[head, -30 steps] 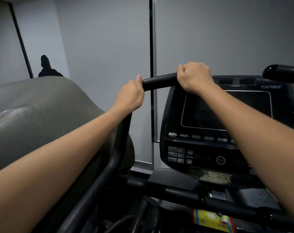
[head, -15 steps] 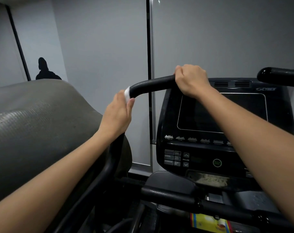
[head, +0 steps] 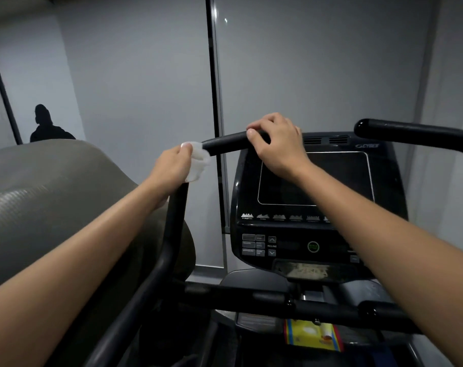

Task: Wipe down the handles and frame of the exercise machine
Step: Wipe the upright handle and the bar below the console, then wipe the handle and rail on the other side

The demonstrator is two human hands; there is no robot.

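Note:
A black exercise machine fills the view, with a dark console [head: 315, 197] in the middle. Its left handle [head: 225, 144] runs from the console up and to the left, then bends down into the black frame tube [head: 172, 234]. My left hand [head: 171, 165] holds a crumpled white wipe [head: 198, 161] against the bend at the handle's left end. My right hand [head: 275, 144] is wrapped around the same handle further right, next to the console. The right handle [head: 410, 129] juts out at the upper right, untouched.
A large grey padded shape [head: 53, 207] bulges at the left, close to the frame tube. A black crossbar [head: 278, 298] runs below the console, with a yellow packet [head: 312, 336] under it. Grey wall panels stand behind. A dark silhouette of a person [head: 46, 124] shows far left.
My left hand has slid left and down along the handle to its bend, and the white wipe now shows. My right hand has kept its grip near the console.

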